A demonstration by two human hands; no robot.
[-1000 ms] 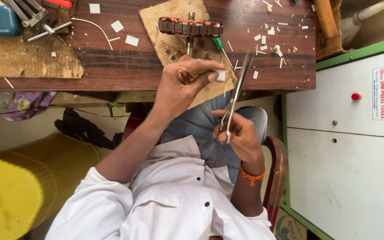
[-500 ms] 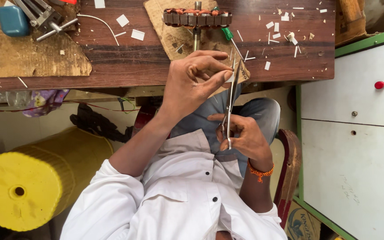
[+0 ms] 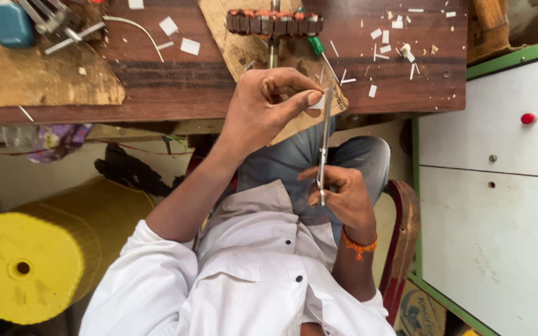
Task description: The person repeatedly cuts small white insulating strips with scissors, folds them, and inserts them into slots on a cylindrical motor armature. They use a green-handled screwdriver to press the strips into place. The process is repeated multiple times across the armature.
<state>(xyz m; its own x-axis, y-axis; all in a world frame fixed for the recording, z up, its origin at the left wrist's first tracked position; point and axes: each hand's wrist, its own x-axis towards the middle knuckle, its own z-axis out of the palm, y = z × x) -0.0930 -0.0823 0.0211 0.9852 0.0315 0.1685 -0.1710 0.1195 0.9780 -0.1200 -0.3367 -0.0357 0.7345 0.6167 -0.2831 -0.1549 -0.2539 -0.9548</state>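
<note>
Two hands are meeting just off the near edge of the table (image 3: 157,81), above the person's lap. The left hand (image 3: 266,109) is pinching a small white slip (image 3: 319,101) between thumb and forefinger, its other fingers curled in. The right hand (image 3: 337,193) is wrapped around the handles of the scissors (image 3: 325,140), holding them nearly upright with the tips at the slip. A second ago the scissors were slanting away from the slip and the blades looked parted; now they are standing straight and reading as one thin line, so the blades seem to be closing on the slip's edge (whether they are actually biting through it is too small to tell). The left hand is also sitting a little closer to the scissors than it was. Judging by this, a cut is being made or is just finishing, not being lined up. Behind the hands, on a board (image 3: 231,53) on the table, a slotted core (image 3: 275,22) on a shaft and a green-handled screwdriver (image 3: 314,45) are lying untouched, and white scraps (image 3: 378,34) are lying scattered to the right of them.
</note>
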